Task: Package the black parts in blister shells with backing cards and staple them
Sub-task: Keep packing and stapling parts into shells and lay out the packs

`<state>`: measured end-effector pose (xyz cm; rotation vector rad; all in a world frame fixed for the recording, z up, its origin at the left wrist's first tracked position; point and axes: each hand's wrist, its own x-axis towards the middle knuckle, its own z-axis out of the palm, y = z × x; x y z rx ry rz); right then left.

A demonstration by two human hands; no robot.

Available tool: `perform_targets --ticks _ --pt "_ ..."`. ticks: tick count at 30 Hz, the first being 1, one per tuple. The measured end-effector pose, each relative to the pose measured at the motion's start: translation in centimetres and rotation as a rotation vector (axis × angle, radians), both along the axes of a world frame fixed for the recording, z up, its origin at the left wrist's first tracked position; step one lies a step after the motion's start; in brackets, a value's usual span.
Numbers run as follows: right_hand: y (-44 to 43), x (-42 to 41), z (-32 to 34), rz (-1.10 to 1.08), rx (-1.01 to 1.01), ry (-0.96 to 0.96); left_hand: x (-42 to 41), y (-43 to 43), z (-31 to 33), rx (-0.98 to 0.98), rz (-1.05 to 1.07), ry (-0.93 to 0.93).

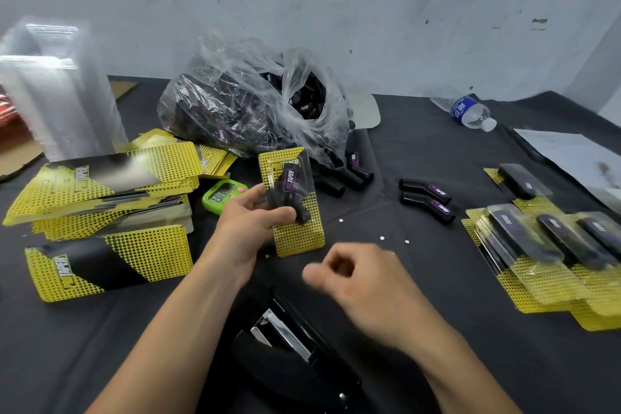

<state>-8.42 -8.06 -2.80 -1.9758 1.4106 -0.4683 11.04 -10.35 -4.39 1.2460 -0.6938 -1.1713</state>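
My left hand (250,218) grips an assembled pack (297,235) upright above the table: a yellow dotted backing card with a clear blister shell over a black part. My right hand (363,282) hovers just below and right of it, fingers loosely curled, holding nothing. A black stapler (289,346) lies near the table's front edge, under my forearms. Two loose black parts (426,198) lie to the right of the pack. Several finished packs (551,252) are fanned out at the right. Stacks of yellow backing cards (100,185) sit at the left.
A clear plastic bag (248,104) full of black parts sits at the back centre. A tall stack of clear blister shells (53,87) stands at the far left. A green timer (223,195), a water bottle (467,111) and a white paper (568,151) are also on the black cloth.
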Motion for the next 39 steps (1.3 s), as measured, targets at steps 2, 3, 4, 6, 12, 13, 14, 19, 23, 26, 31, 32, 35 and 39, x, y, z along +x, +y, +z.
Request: perform_targets --ticks 2,3,4,6,12,13,14,19,23,26,31,32,35,39 --pt "1.7 0.4 0.9 0.173 0.102 0.114 0.1 0.0 0.1 0.013 0.023 -0.003" --pt "2.4 0.5 1.2 0.239 0.123 0.164 0.1 0.0 0.2 0.019 0.029 -0.011" --pt "3.0 0.7 1.5 0.299 0.132 0.202 0.0 0.0 0.2 0.024 0.031 -0.018" --pt "3.8 1.2 1.8 0.404 0.102 0.274 0.0 0.0 0.2 0.035 0.036 -0.028" --pt "4.6 2.2 1.8 0.414 0.063 0.274 -0.2 -0.1 0.2 0.030 0.049 -0.039" --pt "4.3 1.7 2.0 0.402 0.091 0.229 -0.1 -0.1 0.2 0.031 0.053 -0.023" --pt "3.7 1.2 2.0 0.386 0.131 0.166 0.0 -0.1 0.1 0.035 0.057 -0.003" --pt "0.5 -1.0 1.1 0.261 0.493 -0.390 0.7 -0.3 0.1 0.048 0.085 0.161" --pt "-0.8 -2.1 0.3 0.197 0.789 -0.748 1.1 -0.1 0.8 0.014 0.148 0.292" --pt "-1.3 -2.4 -0.1 0.157 0.817 -0.814 1.5 0.2 1.4 -0.031 0.152 0.379" --pt "-1.1 -1.8 0.1 0.165 0.738 -0.711 2.0 0.6 2.2 -0.073 0.070 0.445" --pt "-1.0 -1.6 0.1 0.166 0.716 -0.688 2.0 0.7 2.3 -0.081 0.053 0.448" --pt "-0.8 -0.9 0.0 0.161 0.647 -0.632 1.7 0.9 2.6 -0.091 -0.009 0.374" --pt "-0.8 -0.5 -0.2 0.158 0.568 -0.575 1.4 1.2 3.3 -0.102 -0.070 0.201"
